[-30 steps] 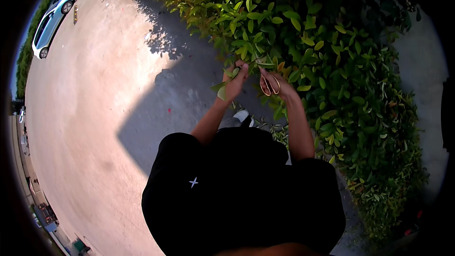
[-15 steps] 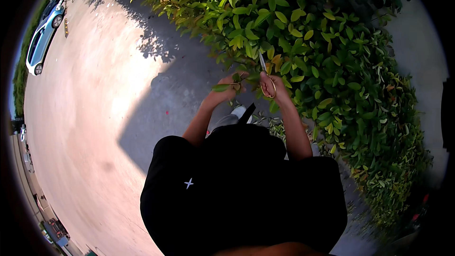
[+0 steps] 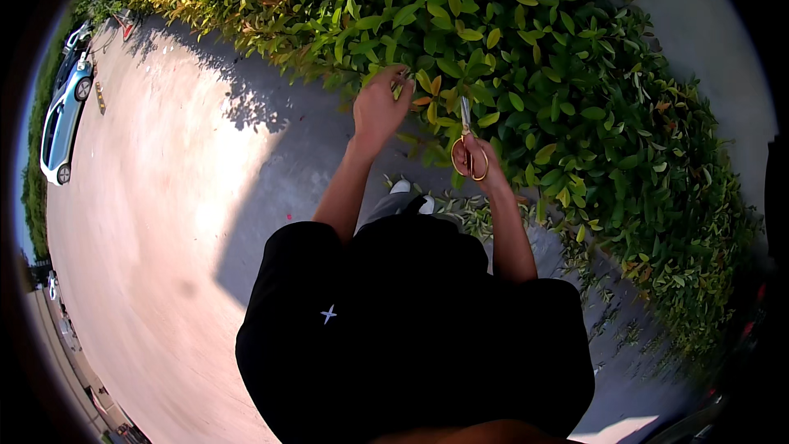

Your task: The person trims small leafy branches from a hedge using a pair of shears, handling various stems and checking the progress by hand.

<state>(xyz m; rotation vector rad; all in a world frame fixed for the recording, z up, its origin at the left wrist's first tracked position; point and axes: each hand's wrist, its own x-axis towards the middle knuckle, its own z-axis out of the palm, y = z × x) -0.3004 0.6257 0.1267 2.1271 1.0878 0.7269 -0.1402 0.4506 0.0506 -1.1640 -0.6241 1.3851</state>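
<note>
A person in a black short-sleeved shirt is standing at the edge of a hedge of green and yellow-green leaves, both bare forearms reaching up from the lower middle of the view into the foliage. The left hand is lying at the near face of the hedge, its fingers curling in among the leaves; it appears to be pinching a leafy twig, though the leaves are hiding exactly what it is gripping. The right hand is sitting just to the right of it and a little lower, closed through the handles of a pair of scissors. The gold-coloured loops are wrapping the fingers, and the metal blades are pointing up into the hedge, lying together or nearly so. The blade tips are standing close to the left hand's fingers, with a few leaves between them.

Below the arms, a white shoe is showing on the grey pavement, and cut leaves are lying scattered along the foot of the hedge beside it. The person's shadow is falling across the pavement toward the left. Far off at the left rim, a light blue car is parked on the paved area.
</note>
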